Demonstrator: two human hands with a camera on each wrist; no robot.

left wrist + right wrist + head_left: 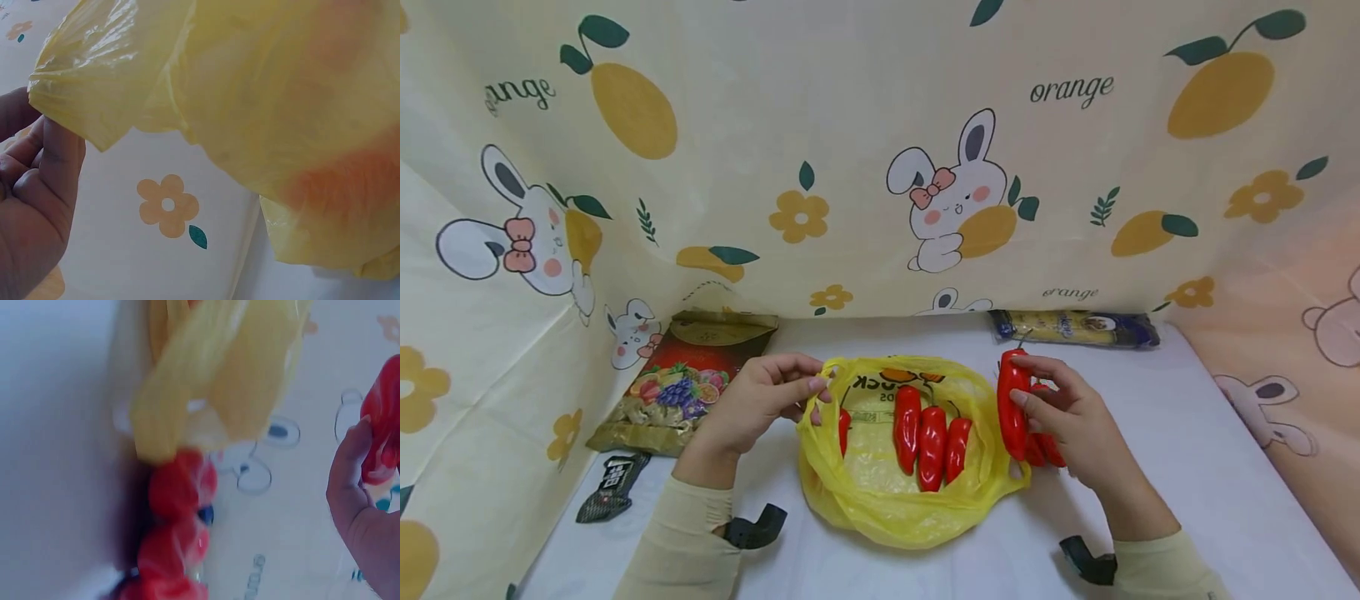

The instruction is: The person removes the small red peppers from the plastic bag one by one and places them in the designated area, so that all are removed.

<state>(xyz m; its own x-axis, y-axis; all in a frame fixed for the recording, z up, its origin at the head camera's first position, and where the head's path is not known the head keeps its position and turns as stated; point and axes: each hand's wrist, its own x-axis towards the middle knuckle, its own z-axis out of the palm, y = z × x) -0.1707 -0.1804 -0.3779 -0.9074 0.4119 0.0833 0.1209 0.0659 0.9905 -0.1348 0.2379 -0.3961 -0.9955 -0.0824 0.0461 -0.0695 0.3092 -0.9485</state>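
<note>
A yellow plastic bag (917,521) lies with its mouth spread on the white table. Inside it are several red chili peppers (932,450), one partly covered by the bag's left side. My left hand (760,404) pinches the bag's left rim, and the left wrist view shows the thin plastic stretched from my fingers (59,162). Just right of the bag, my right hand (1063,412) holds a red chili pepper (1012,408) between thumb and fingers, raised above the table. More red peppers (178,544) lie beneath that hand, beside the bag's handle, partly hidden in the head view.
A gold and red fruit-printed bag (677,387) lies at the back left, with a small black packet (612,489) in front of it. A long yellow and blue packet (1075,328) rests at the back right. Printed cloth walls (850,108) enclose the table.
</note>
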